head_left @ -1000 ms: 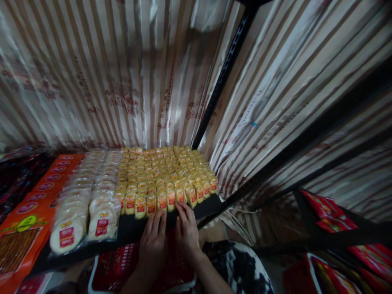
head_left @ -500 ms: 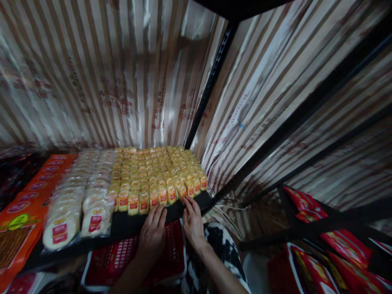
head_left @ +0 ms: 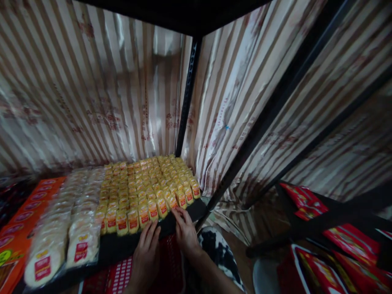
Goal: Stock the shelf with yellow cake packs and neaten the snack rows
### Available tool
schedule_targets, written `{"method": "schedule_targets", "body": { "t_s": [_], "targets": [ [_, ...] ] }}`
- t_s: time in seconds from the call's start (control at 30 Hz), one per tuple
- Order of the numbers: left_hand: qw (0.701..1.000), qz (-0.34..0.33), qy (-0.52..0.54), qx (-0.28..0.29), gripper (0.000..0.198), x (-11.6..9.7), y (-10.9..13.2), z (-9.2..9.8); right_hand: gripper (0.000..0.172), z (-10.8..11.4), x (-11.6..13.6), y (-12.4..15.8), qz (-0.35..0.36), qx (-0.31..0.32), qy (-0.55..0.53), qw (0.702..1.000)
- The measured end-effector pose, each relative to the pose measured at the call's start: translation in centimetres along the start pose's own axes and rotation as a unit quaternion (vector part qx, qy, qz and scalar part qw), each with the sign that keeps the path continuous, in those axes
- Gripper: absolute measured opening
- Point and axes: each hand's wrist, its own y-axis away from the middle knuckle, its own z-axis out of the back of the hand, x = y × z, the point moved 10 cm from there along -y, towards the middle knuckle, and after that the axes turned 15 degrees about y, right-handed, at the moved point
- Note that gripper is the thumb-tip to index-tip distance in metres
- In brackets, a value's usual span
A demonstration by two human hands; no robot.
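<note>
Rows of small yellow snack packs with red labels (head_left: 143,216) stand close together on a black shelf (head_left: 116,247). My left hand (head_left: 147,245) rests at the shelf's front edge, fingers stretched out, its tips beside the front packs and holding nothing. To its right, my right hand (head_left: 185,232) has its fingers extended, with the fingertips touching the lower part of a front-row pack (head_left: 173,203). It does not grip the pack. Left of the yellow packs lie two rows of round white flat cakes in clear wrappers (head_left: 82,245).
An orange printed bag (head_left: 38,202) lies far left. Under the shelf is a red plastic basket (head_left: 122,273). A black shelf post (head_left: 187,98) rises at the back corner before striped sheeting (head_left: 128,81). Red packets (head_left: 352,241) fill a lower rack at right.
The view has turned, so the shelf and packs appear lower and further left. Both hands keep about the same places at the front row, the right one still touching a pack.
</note>
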Motion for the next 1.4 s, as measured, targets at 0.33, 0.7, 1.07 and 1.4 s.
{"method": "schedule_targets", "body": {
  "t_s": [0.33, 0.7, 1.07, 1.4],
  "targets": [
    [0.992, 0.093, -0.089, -0.005, 0.047, 1.6, -8.7, 2.0, 0.056, 0.2, -0.1, 0.1, -0.01, -0.007, -0.024, 1.0],
    [0.925, 0.224, -0.165, 0.26, 0.059, 5.2, -13.1, -3.1, 0.059, 0.8, 0.1, 0.1, 0.006, 0.002, -0.013, 1.0],
    [0.937, 0.194, -0.18, 0.229, 0.055, 5.0, -13.0, -3.4, 0.028, 0.4, -1.8, -2.2, -0.013, -0.05, -0.006, 0.999],
    [0.958, 0.194, -0.152, 0.145, 0.052, 5.3, -16.0, -1.6, 0.024, -1.1, -3.5, -2.4, -0.075, -0.007, -0.119, 0.99]
  ]
}}
